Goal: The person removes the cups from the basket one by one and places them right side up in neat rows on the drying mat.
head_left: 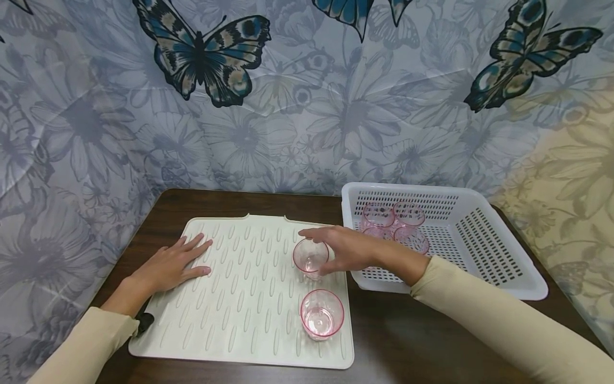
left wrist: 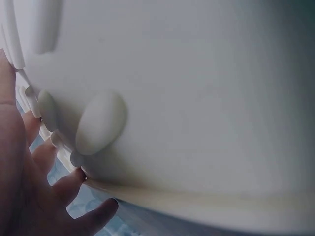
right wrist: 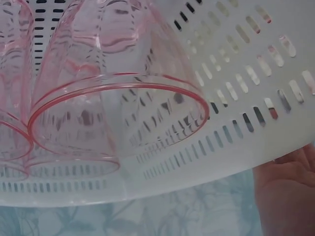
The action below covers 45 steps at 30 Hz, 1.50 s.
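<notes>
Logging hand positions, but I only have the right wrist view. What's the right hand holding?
Observer: The right hand holds a pink-rimmed glass at the right side of the white mat.
Operator: Any other glass on that mat?
Observer: Yes, a second glass stands upright nearer the mat's front edge.
Operator: And the left hand?
Observer: The left hand rests on the mat's left side, fingers spread.

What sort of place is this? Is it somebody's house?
Maybe a corner of a home, though I can't be sure. It's a dark wooden table with a white mat, pink-rimmed glasses and a plastic basket, before a butterfly-patterned backdrop.
</notes>
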{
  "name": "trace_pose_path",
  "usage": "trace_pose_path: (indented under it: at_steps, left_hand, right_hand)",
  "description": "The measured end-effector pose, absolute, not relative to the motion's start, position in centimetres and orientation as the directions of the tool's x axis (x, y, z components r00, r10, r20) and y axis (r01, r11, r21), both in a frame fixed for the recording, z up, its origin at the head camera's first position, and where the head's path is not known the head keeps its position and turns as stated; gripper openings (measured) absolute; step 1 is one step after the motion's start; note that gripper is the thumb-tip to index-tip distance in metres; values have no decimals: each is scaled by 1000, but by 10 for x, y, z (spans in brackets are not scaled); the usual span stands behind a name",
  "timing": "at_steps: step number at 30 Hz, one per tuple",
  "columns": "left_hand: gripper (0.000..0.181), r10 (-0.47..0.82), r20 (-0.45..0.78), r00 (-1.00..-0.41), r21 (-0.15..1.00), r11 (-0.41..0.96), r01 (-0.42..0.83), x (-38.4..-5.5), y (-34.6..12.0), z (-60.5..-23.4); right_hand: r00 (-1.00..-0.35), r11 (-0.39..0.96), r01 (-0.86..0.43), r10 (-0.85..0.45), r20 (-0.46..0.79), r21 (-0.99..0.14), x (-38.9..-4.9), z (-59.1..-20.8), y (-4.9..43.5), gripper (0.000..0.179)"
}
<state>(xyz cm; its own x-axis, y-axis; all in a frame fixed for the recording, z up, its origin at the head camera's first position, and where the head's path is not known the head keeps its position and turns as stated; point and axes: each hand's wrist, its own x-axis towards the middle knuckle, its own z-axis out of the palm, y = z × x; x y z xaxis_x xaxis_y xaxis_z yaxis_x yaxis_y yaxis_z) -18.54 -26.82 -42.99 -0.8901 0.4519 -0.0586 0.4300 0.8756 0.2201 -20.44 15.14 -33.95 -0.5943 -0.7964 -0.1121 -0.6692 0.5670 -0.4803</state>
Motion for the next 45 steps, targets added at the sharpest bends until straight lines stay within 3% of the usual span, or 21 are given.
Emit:
trace_pose_path:
  at_steps: [6, 13, 22, 30, 45]
  left_hand:
    - [72, 453, -56, -890, 213, 876, 433, -186, -268, -430]
    - [73, 450, -62, -891, 212, 878, 428, -186, -268, -429]
    - [72, 448, -62, -892, 219, 878, 426, -185, -267, -429]
    - [73, 430, -84, -899, 222, 887, 404, -185, -267, -430]
    - [73, 429, -80, -900, 231, 886, 402, -184, -266, -429]
  right_hand:
    - [-615, 606, -666, -776, -139, -435, -204, -336, 156, 82]
    - [-640, 578, -662, -767, -42, -477, -204, -315, 175, 83]
    - [-778, 606, -499, -628, 13, -620, -214, -302, 251, 81]
    - [-845, 710, -417, -532, -44, -568, -205, -311, 312, 75]
    - [-866, 764, -371, -490, -99, -527, -203, -320, 359, 76]
